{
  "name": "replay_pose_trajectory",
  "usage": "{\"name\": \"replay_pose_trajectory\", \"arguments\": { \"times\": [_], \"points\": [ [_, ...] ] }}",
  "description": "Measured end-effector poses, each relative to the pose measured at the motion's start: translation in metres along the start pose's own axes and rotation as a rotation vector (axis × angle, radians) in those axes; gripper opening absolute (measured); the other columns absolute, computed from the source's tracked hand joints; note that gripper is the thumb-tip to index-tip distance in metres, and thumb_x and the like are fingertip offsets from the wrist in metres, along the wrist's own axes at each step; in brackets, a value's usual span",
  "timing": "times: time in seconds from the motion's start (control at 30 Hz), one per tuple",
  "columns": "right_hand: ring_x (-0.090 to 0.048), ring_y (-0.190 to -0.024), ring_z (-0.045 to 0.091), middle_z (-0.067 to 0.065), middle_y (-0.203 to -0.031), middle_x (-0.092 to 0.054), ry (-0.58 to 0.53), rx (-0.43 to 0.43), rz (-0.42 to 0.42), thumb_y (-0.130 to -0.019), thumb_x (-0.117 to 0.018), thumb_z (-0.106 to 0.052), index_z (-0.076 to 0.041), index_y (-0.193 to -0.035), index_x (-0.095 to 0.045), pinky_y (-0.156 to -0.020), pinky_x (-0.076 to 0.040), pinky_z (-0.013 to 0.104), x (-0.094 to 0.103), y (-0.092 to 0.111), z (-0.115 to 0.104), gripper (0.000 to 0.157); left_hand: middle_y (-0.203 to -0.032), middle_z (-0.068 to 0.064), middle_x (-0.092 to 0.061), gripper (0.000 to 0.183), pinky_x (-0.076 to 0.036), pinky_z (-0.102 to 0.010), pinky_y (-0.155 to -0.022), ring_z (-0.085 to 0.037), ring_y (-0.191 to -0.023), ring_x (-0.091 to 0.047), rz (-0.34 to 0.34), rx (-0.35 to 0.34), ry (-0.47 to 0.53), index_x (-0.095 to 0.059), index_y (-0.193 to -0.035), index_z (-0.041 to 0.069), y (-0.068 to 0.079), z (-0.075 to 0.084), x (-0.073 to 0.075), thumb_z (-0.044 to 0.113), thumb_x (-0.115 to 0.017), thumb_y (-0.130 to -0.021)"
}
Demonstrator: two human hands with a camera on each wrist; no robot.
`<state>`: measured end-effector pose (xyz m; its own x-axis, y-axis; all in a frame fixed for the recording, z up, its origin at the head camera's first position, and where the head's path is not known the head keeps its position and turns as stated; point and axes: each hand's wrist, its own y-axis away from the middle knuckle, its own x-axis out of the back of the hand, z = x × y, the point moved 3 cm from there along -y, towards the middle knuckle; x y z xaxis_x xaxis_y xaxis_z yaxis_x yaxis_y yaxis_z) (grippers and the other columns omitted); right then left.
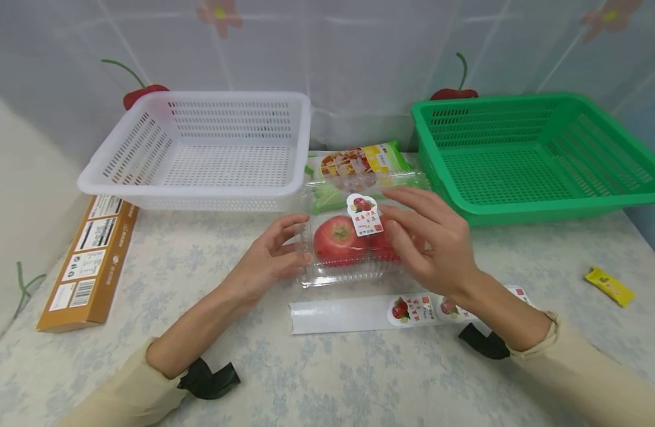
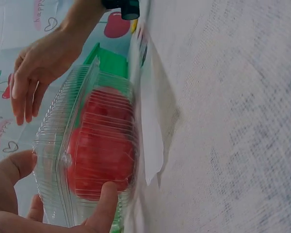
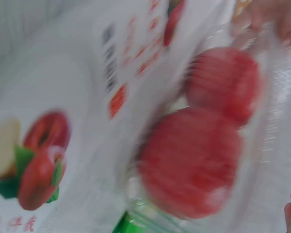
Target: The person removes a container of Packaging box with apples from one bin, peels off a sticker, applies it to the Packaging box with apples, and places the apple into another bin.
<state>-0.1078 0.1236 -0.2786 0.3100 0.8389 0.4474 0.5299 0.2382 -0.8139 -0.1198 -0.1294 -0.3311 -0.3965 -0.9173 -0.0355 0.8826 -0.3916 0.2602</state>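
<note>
A clear plastic container with red apples inside lies in the middle of the table, its lid down. On the lid sits a white apple sticker. My left hand holds the container's left end, one finger at the lid's edge and another against the side, as the left wrist view shows. Above the lid's right part is my right hand, fingers loosely bent and holding nothing; the left wrist view shows them apart from the lid. In front lies a sticker strip, partly hidden under my right forearm.
A white basket stands at the back left, a green basket at the back right. Between them lies a green and yellow food packet. An orange-brown box is at the left; a small yellow packet lies far right.
</note>
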Motion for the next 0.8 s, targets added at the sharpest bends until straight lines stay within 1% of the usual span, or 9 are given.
{"name": "replay_pose_trajectory", "arguments": {
  "times": [0.07, 0.13, 0.23, 0.3, 0.5, 0.6, 0.7, 0.73, 0.8],
  "points": [
    [-0.062, -0.110, 0.031, 0.017, -0.114, -0.069, -0.067, -0.040, 0.060, -0.097, -0.059, -0.032, 0.006, -0.105, -0.072, -0.098, -0.047, 0.034, 0.012, 0.002, -0.005, 0.041, -0.154, -0.008, -0.032, 0.067, -0.050, -0.042, -0.096, -0.028, -0.135, -0.041, 0.007, 0.016, -0.004, -0.039, -0.149, 0.017, 0.000, 0.000, -0.001, 0.009, -0.069, -0.090],
    [-0.060, -0.113, 0.028, 0.016, -0.119, -0.067, -0.146, -0.137, 0.091, -0.097, -0.061, -0.024, 0.010, -0.112, -0.068, -0.099, -0.046, 0.032, 0.027, 0.006, -0.007, 0.038, -0.154, -0.007, -0.032, 0.067, -0.050, -0.042, -0.095, -0.028, -0.134, -0.041, 0.013, 0.025, -0.009, -0.038, -0.149, 0.017, 0.001, 0.001, -0.001, 0.009, -0.068, -0.090],
    [-0.057, -0.115, 0.025, 0.013, -0.124, -0.063, -0.276, -0.346, 0.131, -0.094, -0.060, 0.000, 0.013, -0.121, -0.061, -0.099, -0.046, 0.028, 0.055, 0.013, -0.001, 0.030, -0.154, -0.007, -0.032, 0.067, -0.050, -0.042, -0.095, -0.028, -0.134, -0.040, 0.018, 0.030, -0.016, -0.038, -0.149, 0.017, 0.002, 0.002, -0.002, 0.009, -0.068, -0.090],
    [-0.057, -0.113, 0.025, 0.013, -0.123, -0.062, -0.393, -0.513, 0.199, -0.090, -0.057, 0.014, 0.011, -0.125, -0.059, -0.095, -0.047, 0.024, 0.075, 0.019, 0.009, 0.035, -0.154, -0.007, -0.032, 0.067, -0.050, -0.042, -0.096, -0.029, -0.135, -0.041, 0.016, 0.031, -0.017, -0.038, -0.149, 0.017, 0.002, 0.002, -0.002, 0.009, -0.069, -0.090],
    [-0.056, -0.100, 0.024, 0.010, -0.118, -0.050, -0.699, -0.948, 0.473, -0.093, -0.057, 0.011, -0.002, -0.131, -0.056, -0.080, -0.055, 0.024, 0.125, 0.042, 0.046, 0.040, -0.155, -0.009, -0.031, 0.067, -0.048, -0.044, -0.097, -0.030, -0.136, -0.039, 0.019, 0.023, -0.008, -0.038, -0.149, 0.016, 0.002, 0.003, -0.001, 0.008, -0.069, -0.090],
    [-0.052, -0.095, 0.021, 0.002, -0.122, -0.038, -0.684, -1.106, 0.520, -0.096, -0.057, 0.003, -0.009, -0.135, -0.052, -0.078, -0.056, 0.024, 0.139, 0.058, 0.067, 0.041, -0.155, -0.009, -0.031, 0.066, -0.048, -0.044, -0.097, -0.030, -0.136, -0.038, 0.022, 0.024, -0.004, -0.038, -0.149, 0.015, 0.002, 0.003, -0.001, 0.007, -0.068, -0.091],
    [-0.047, -0.091, 0.017, -0.005, -0.127, -0.030, -0.582, -1.196, 0.564, -0.097, -0.060, -0.005, -0.017, -0.140, -0.048, -0.077, -0.055, 0.023, 0.150, 0.079, 0.095, 0.046, -0.155, -0.009, -0.031, 0.065, -0.049, -0.043, -0.097, -0.030, -0.136, -0.037, 0.017, 0.027, 0.002, -0.038, -0.149, 0.015, 0.001, 0.002, 0.000, 0.007, -0.068, -0.091],
    [-0.046, -0.095, 0.015, -0.007, -0.132, -0.029, -0.545, -1.227, 0.583, -0.096, -0.061, -0.008, -0.022, -0.142, -0.045, -0.084, -0.054, 0.026, 0.153, 0.085, 0.105, 0.050, -0.155, -0.009, -0.031, 0.066, -0.049, -0.043, -0.097, -0.030, -0.136, -0.037, 0.016, 0.029, 0.000, -0.038, -0.149, 0.015, 0.001, 0.002, -0.001, 0.007, -0.068, -0.091],
    [-0.042, -0.120, 0.020, -0.008, -0.147, -0.023, -0.508, -1.262, 0.592, -0.096, -0.063, -0.018, -0.033, -0.148, -0.038, -0.104, -0.043, 0.038, 0.158, 0.097, 0.124, 0.059, -0.155, -0.008, -0.030, 0.066, -0.050, -0.044, -0.095, -0.030, -0.137, -0.037, 0.014, 0.035, -0.001, -0.038, -0.149, 0.015, 0.001, 0.003, -0.001, 0.007, -0.068, -0.091]
  ]
}}
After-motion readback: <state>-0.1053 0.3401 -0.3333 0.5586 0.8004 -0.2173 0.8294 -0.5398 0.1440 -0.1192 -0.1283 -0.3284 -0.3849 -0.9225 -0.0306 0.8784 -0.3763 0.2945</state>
